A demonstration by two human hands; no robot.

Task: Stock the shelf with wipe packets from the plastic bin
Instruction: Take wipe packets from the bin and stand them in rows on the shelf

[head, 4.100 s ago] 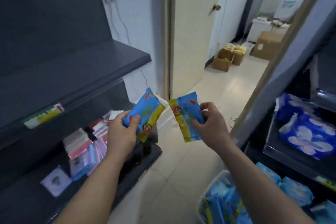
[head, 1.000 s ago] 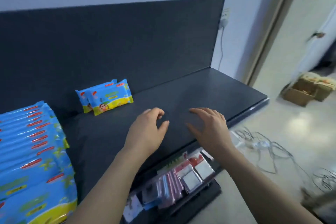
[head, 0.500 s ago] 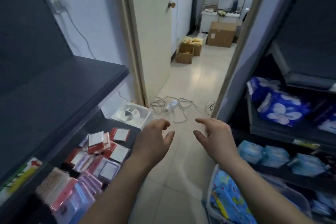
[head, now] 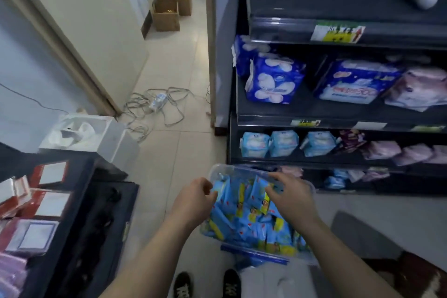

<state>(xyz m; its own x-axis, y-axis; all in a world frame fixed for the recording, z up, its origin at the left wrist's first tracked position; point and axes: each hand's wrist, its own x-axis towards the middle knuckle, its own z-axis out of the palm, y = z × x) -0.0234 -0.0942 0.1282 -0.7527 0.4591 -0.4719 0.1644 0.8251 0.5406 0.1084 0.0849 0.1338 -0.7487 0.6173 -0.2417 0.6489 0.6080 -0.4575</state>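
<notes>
At the far left stands a dark blue shelf unit [head: 79, 225] carrying small red-and-white card packets [head: 48, 201]; which of its boards is meant for the wipes cannot be told from here. Behind it sits an open white cardboard box [head: 116, 138], and a tangle of grey cable [head: 157, 101] lies on the tiled floor

The left hand [head: 193, 203] is at the left rim of the clear, rectangular plastic bin [head: 256, 253], which rests low in front of the person. Its fingers are curled in tight against the nearest packet, but whether they actually pinch it cannot be told

The small blue-and-yellow plastic wipe packets [head: 251, 220] fill the bin in a loose heap, most stood on edge and tilted, top edges up; no single long axis holds for all of them. They lie directly under and between the two hands

The right hand [head: 292, 198] hovers over the far right of the heap, fingers spread and bent down like a claw, touching the packet tops without closing on any. It looks the better placed to lift one, since it is over the pile and not at its edge

Just right of the bin, dark store shelving [head: 338, 123] holds blue-and-white soft packs [head: 273, 80]
</notes>
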